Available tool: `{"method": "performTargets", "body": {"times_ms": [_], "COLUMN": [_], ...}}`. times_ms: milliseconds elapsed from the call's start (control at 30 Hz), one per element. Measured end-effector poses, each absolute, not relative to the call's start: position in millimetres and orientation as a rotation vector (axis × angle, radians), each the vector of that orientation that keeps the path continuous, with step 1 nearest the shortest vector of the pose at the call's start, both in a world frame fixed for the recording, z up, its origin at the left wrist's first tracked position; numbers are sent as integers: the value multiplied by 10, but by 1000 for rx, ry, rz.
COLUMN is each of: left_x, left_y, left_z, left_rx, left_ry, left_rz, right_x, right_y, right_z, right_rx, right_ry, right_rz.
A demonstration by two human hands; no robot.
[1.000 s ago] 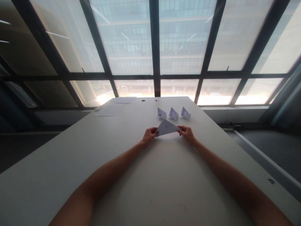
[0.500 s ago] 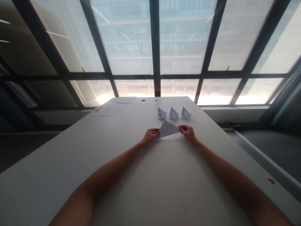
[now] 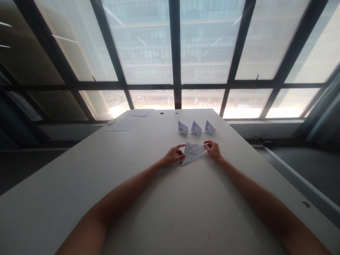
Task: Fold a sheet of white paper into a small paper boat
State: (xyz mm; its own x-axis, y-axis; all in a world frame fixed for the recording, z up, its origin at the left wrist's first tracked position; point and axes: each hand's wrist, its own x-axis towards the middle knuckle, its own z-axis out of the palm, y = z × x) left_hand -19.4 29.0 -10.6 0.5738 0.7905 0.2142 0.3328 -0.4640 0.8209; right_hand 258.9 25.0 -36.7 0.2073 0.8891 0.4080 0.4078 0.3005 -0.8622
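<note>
A piece of folded white paper (image 3: 193, 150) with crease lines is held just above or on the white table, between my two hands. My left hand (image 3: 172, 156) grips its left edge, index finger stretched along the top and the other fingers curled. At the right corner, my right hand (image 3: 213, 150) pinches the paper between thumb and fingers. The lower left corner of the sheet points down toward me. Just beyond stand three folded paper boats in a row: a left one (image 3: 183, 128), a middle one (image 3: 196, 128) and a right one (image 3: 209, 128).
Flat white paper sheets (image 3: 120, 124) lie at the far left of the white table (image 3: 148, 205). Near the far edge is a dark round hole (image 3: 162, 113). A small dark label (image 3: 306, 204) sits at the right edge. Large windows rise behind the table.
The folded paper has turned from a flat triangle with its peak away from me to a tilted, kite-like shape showing creases. My left hand has shifted slightly along its edge.
</note>
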Motion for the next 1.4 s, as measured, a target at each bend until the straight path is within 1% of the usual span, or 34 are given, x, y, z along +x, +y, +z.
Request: {"method": "performTargets", "body": {"times_ms": [233, 333, 467, 533, 700, 833, 933, 1100, 1300, 1400], "left_x": [-142, -160, -173, -169, -153, -145, -146, -148, -149, -159], "left_y": [183, 152, 151, 146, 80, 59, 106, 178, 165, 150], "left_z": [-159, -129, -106, -99, -53, -59, -106, -145, -113, -88], "left_rx": [2733, 2846, 2887, 2868, 2914, 2921, 2902, 2857, 2847, 2851], "left_ry": [1243, 1118, 766, 733, 830, 894, 792, 779, 810, 800], "left_rz": [635, 558, 326, 269, 412, 537, 474, 238, 138, 110], "right_x": [2540, 2534, 2517, 2468, 2170, 1973, 1972, 2070, 2191, 2243], "right_y": [190, 154, 81, 25, -147, -219, -202, -130, -44, -14], "right_z": [-364, -337, -261, -217, -176, -210, -239, -267, -232, -220], "right_rx": [-1474, -1575, -1701, -1731, -1692, -1468, -1396, -1614, -1874, -1928], "right_ry": [-1652, -1721, -1846, -1928, -2128, -2318, -2399, -2398, -2301, -2278], "right_rz": [360, 286, 27, -14, -49, 47, 157, 249, 229, 230]}}
